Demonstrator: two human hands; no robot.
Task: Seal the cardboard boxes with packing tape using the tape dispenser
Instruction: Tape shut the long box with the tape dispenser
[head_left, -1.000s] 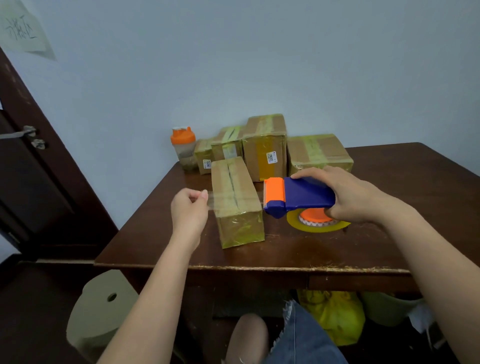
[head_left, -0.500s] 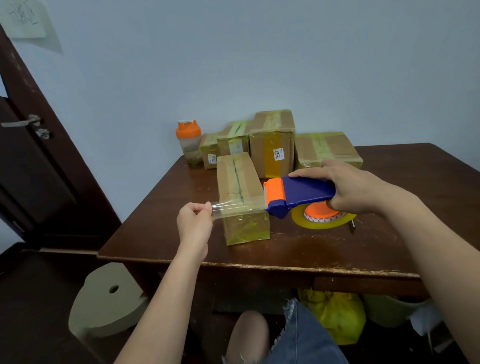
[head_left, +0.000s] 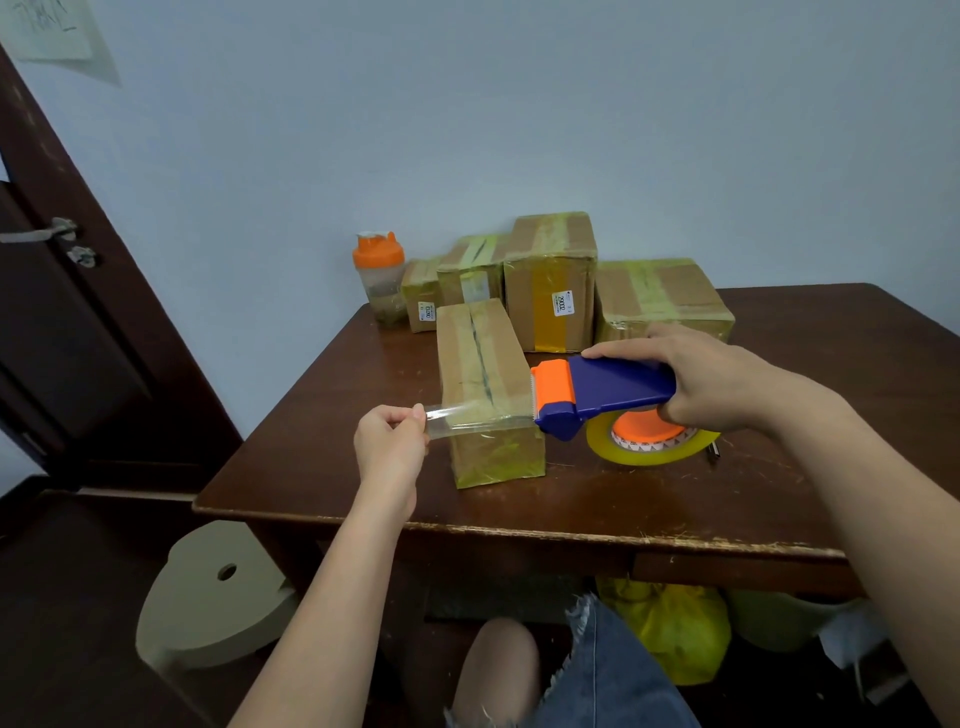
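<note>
Fingers (head_left: 410, 418) of left hand (head_left: 389, 447) pinch tape (head_left: 467, 418) end | right hand (head_left: 711, 384) grips tape dispenser (head_left: 605, 392) | strip stretched over centre-frame box (head_left: 485, 384), not yet stuck | rear boxes (head_left: 550, 270) look taped

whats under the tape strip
The near end of the long box, seen through the clear strip. Whether strip and box touch cannot be told.

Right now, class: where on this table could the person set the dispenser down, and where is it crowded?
Bare wood lies right of the tape roll toward the table edge, and along the front edge before the near box. A strip left of that box is free. The back, with stacked boxes and shaker, is crowded.
</note>
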